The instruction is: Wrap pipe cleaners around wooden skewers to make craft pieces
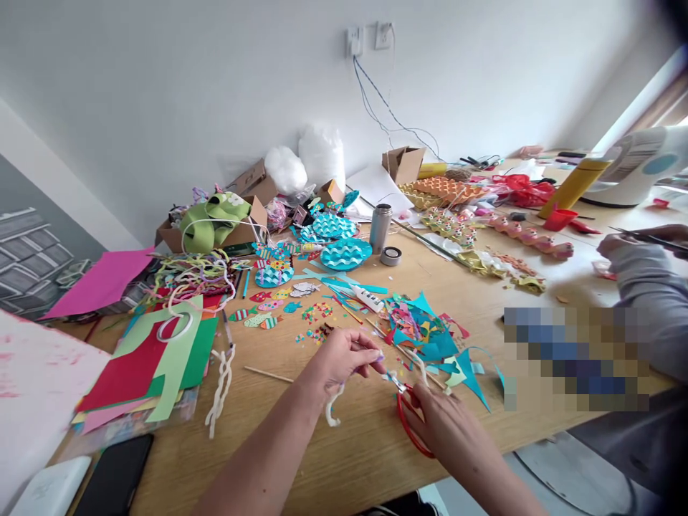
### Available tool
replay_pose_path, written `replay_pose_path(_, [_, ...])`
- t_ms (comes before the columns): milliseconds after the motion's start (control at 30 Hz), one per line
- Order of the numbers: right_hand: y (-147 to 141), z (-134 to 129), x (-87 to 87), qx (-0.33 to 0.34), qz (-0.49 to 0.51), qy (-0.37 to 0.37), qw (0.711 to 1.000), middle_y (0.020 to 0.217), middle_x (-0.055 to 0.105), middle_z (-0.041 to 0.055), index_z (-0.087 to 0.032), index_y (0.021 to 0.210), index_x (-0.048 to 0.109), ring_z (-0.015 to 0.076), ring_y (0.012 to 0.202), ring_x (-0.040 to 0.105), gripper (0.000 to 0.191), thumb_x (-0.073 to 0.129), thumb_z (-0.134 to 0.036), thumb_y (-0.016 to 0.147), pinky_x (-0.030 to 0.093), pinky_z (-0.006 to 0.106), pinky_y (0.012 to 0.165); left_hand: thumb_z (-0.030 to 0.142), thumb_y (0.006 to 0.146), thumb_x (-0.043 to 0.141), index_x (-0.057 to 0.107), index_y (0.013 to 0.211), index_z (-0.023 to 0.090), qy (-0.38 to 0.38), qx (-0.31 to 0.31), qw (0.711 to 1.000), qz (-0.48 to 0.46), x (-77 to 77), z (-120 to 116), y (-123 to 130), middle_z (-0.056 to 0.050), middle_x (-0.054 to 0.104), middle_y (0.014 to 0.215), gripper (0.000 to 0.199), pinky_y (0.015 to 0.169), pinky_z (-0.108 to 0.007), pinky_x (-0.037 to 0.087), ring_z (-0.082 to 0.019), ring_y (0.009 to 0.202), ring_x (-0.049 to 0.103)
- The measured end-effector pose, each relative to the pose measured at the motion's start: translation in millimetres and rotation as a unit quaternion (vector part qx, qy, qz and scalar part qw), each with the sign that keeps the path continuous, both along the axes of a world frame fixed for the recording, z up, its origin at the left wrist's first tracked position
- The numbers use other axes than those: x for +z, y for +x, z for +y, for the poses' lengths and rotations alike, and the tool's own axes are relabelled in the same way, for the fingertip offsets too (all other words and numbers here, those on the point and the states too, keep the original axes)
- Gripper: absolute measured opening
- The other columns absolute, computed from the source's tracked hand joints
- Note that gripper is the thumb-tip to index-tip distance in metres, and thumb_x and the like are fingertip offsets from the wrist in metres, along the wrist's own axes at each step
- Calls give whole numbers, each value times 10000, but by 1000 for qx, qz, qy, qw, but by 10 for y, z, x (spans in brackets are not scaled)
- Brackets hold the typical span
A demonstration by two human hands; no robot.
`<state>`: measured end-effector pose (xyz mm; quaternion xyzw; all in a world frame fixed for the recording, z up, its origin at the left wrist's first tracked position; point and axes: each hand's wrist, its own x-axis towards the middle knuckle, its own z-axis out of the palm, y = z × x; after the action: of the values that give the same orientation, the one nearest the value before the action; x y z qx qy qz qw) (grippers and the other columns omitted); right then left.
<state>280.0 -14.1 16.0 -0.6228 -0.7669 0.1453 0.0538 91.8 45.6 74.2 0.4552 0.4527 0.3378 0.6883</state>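
Observation:
Red-handled scissors (411, 430) are gripped in my right hand (451, 423), blades pointing up and left towards my left hand. My left hand (344, 356) pinches a piece of white yarn (333, 410), and its loose end hangs below the palm. A bit of purple shows at the fingertips, too small to make out. Another white strand (419, 367) lies by my right hand. Beyond both hands are blue paper scraps (441, 345), small colourful confetti bits (317, 312) and patterned paper fish (269, 306). A thin wooden stick (269, 373) lies partly behind my left forearm.
Coloured paper sheets (123, 358), braided white yarn (219, 390) and a black phone (115, 476) lie to the left. A metal flask (381, 229) stands near blue wavy discs (345, 254). At the right, another person's sleeve (653, 308) rests over the table.

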Motion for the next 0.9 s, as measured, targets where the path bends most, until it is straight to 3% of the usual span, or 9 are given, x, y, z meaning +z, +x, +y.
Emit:
replay_pose_path(133, [-42,-48,-90,74,-101,34,992,792,681,105,-185,768,607,263,778,664,186,483,-301,844,465,360,699,239,600,780,617,751,103,-36,73,991,-110,93,-110,-302,-80,701,656,260,508,-189,399,-79,495,558])
replay_pose_path(400, [-32,1,-113,86,-114,1,990,808,691,153,-178,759,673,276,731,665,158,525,-231,779,491,352,634,142,651,748,682,783,94,-34,181,949,-255,183,-220,-636,-67,681,674,155,596,-215,438,-74,530,555])
replay_pose_path(467, [-39,25,-32,82,-76,-3,994,762,693,137,-201,709,668,269,687,663,155,525,-220,768,481,338,596,117,650,742,691,817,96,-32,208,936,-282,190,-236,-691,-61,680,689,175,614,-222,448,-73,537,555])
replay_pose_path(567, [-177,64,237,74,33,-6,997,719,687,104,-224,653,649,257,660,656,283,443,-258,844,461,330,583,90,634,742,688,832,97,-32,245,917,-314,183,-274,-729,-62,678,704,206,631,-225,460,-84,569,570])
replay_pose_path(733, [-824,108,726,84,290,-5,953,928,713,83,-231,930,670,236,808,648,295,426,-395,907,456,298,662,139,642,760,660,787,118,-1,309,889,-338,192,-374,-615,-42,674,734,177,656,-221,473,-87,608,584])
replay_pose_path(800, [-1113,129,787,94,344,-40,934,877,712,68,-214,970,649,210,717,638,268,479,-401,881,440,271,593,171,639,773,646,792,138,5,338,878,-339,207,-419,-565,-29,673,744,201,624,-216,469,-96,627,593])
replay_pose_path(900, [-1416,169,756,110,372,-39,921,684,659,37,-183,826,611,165,581,572,261,468,-393,886,374,242,518,196,615,795,638,812,166,20,385,857,-342,212,-477,-581,-17,679,746,254,632,-233,475,-118,669,617])
